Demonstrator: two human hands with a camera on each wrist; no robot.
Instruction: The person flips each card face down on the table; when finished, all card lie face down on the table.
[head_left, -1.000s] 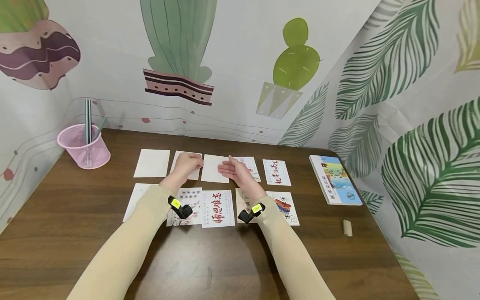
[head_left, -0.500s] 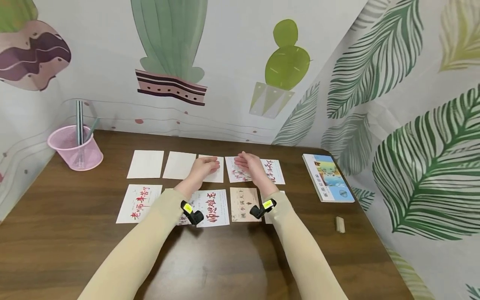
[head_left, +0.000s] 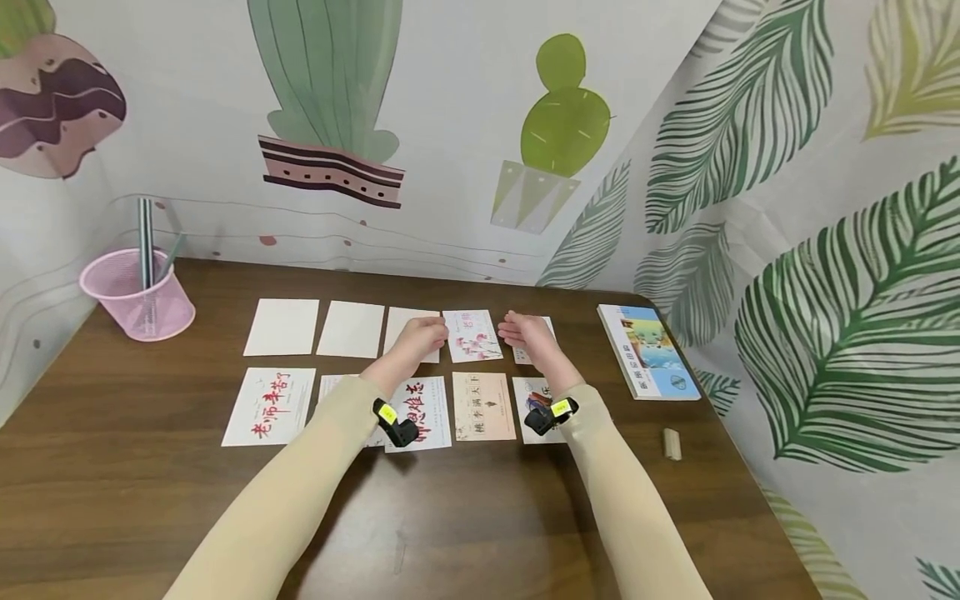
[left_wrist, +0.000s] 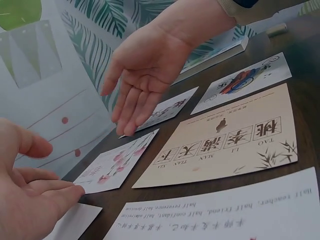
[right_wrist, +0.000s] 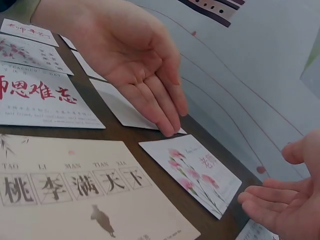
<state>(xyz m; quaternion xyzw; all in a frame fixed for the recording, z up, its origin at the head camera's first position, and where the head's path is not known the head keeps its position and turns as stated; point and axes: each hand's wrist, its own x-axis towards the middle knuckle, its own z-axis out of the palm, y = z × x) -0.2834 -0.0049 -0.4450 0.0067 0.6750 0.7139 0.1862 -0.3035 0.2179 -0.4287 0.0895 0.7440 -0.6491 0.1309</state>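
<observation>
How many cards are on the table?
10. Back row, five: three blank cards, a flower card, one under the right hand. Front row, five.

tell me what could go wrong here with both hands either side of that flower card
1. The left hand lies over a blank card, touching or just above it; moving inward might drag that card out of its row.
2. The right hand covers the far-right card, which could shift unnoticed.
3. The flower card lies flat on the table, so open fingers may slide it toward the tan card instead of lifting it.
</observation>
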